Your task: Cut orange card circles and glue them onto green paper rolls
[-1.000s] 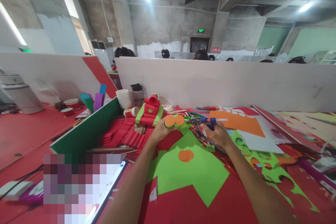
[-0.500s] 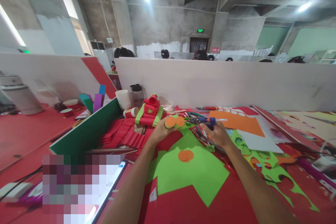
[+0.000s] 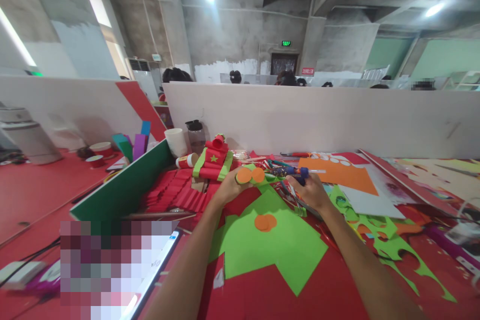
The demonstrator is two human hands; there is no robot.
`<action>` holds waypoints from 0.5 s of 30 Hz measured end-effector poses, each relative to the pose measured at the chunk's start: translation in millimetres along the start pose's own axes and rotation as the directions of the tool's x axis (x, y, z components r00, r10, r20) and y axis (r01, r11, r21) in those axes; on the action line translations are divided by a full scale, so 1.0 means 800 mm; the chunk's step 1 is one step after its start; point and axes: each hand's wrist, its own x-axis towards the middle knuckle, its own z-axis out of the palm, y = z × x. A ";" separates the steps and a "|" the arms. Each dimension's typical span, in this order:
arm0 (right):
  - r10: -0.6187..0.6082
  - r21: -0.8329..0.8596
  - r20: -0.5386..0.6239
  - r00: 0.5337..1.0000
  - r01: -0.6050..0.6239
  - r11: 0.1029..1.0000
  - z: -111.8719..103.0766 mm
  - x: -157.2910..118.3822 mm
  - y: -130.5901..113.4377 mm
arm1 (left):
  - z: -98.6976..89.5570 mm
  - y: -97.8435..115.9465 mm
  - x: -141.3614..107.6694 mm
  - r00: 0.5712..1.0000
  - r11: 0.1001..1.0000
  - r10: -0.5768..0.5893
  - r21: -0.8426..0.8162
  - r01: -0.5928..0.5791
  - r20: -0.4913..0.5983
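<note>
My left hand (image 3: 228, 188) grips a green paper piece that carries two orange paper discs (image 3: 250, 175) side by side. In my right hand (image 3: 309, 188) is a blue glue gun (image 3: 288, 172), its tip pointing left, close to the right edge of the held piece; whether it touches cannot be made out. Beneath both hands lies a large light-green paper shape (image 3: 270, 250) on a red surface (image 3: 240, 295). Two overlapping orange discs (image 3: 265, 222) rest on that shape.
Folded red paper (image 3: 176, 190) and a red-green paper figure (image 3: 213, 159) stand behind on the left, beside a dark green divider (image 3: 123, 182). A lit phone (image 3: 150, 270) lies front left. Green offcuts (image 3: 397, 255) and orange paper (image 3: 341, 175) are at the right.
The two orange discs in my left hand have shifted very slightly right and down. Both hands keep their grips.
</note>
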 end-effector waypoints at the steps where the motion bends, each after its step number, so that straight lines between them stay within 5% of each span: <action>1: 0.006 0.008 -0.004 1.000 -0.006 1.000 0.000 0.000 0.000 | 0.000 0.000 0.000 1.000 1.000 0.004 0.002 -0.004 -0.001; 15: -0.007 0.053 0.014 1.000 0.007 0.999 -0.001 0.000 -0.001 | 0.001 0.002 0.000 1.000 0.999 0.000 -0.032 0.000 0.002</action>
